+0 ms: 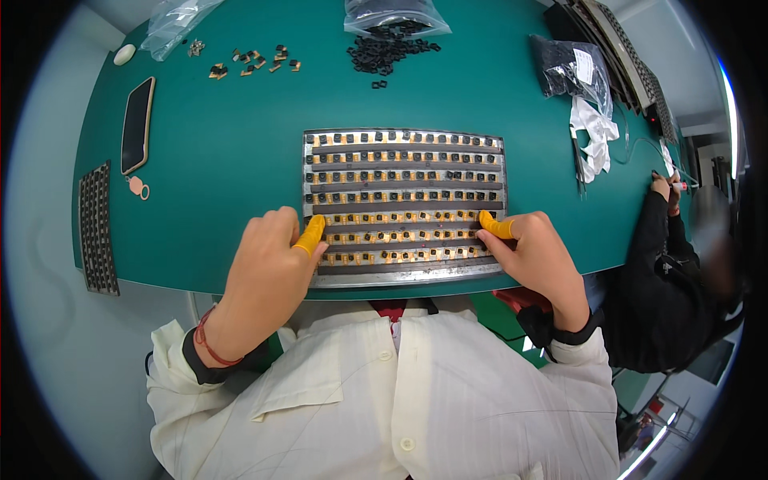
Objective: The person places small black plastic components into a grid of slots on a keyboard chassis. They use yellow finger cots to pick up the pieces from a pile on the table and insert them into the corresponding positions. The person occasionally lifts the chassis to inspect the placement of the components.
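Green worktable (240, 160) is carrying a stiff, likely heavy metal tray (404, 276) mid-frame; left hand (268, 272) and right hand (540, 256) are clamping its side edges, the sensible grip.

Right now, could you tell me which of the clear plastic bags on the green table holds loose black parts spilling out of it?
The top-centre bag: small black parts spill from its mouth. The top-left bag looks nearly empty.

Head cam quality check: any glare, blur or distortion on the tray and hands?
Head view: strong fisheye, the green table edge bows and corners vignette black. Even overhead light, soft shadows. Metal tray rim shows mild sheen, no blown glare. Left hand and right hand sharp; the person at the right rim is smeared.
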The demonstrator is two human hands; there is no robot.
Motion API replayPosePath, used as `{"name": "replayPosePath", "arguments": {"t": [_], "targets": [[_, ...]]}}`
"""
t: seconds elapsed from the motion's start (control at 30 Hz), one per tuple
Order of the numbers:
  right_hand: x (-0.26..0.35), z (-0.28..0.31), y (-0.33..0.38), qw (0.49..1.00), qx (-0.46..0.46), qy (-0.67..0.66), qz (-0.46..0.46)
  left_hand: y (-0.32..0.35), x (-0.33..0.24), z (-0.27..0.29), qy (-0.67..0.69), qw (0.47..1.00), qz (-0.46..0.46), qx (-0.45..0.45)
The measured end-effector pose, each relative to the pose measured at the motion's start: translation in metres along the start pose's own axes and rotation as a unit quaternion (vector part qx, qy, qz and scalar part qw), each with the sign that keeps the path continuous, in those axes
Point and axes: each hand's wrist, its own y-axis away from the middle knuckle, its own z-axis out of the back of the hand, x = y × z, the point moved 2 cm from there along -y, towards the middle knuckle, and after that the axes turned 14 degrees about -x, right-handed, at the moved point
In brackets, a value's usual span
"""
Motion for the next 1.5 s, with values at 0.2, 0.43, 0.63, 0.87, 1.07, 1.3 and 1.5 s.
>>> {"name": "replayPosePath", "arguments": {"t": [0.2,0.43,0.63,0.87,1.07,1.3,1.5], "targets": [[0.007,0.002,-0.002,0.999,0.000,0.023,0.030,-0.009,0.000,-0.011,-0.029,0.990,-0.135,0.025],[0.012,0.008,-0.013,0.995,0.054,0.070,0.055,-0.042,-0.012,-0.017,-0.052,0.969,-0.200,0.134],[0.015,0.014,-0.016,0.992,0.083,0.059,0.076,-0.100,0.018,0.003,0.060,0.992,-0.038,0.108],[0.028,0.032,-0.070,0.991,0.013,-0.001,0.136,-0.171,0.055,-0.048,0.154,0.987,0.042,-0.015],[0.044,0.020,-0.130,0.987,0.034,-0.052,0.149,-0.180,0.050,-0.066,0.148,0.986,0.070,0.027],[0.048,-0.040,-0.191,0.992,0.030,-0.062,0.106,-0.157,0.047,-0.050,0.041,0.999,0.023,0.011],[0.061,-0.061,-0.201,0.996,0.020,-0.047,0.069,-0.146,0.069,-0.048,-0.012,0.997,0.039,-0.060]]}}
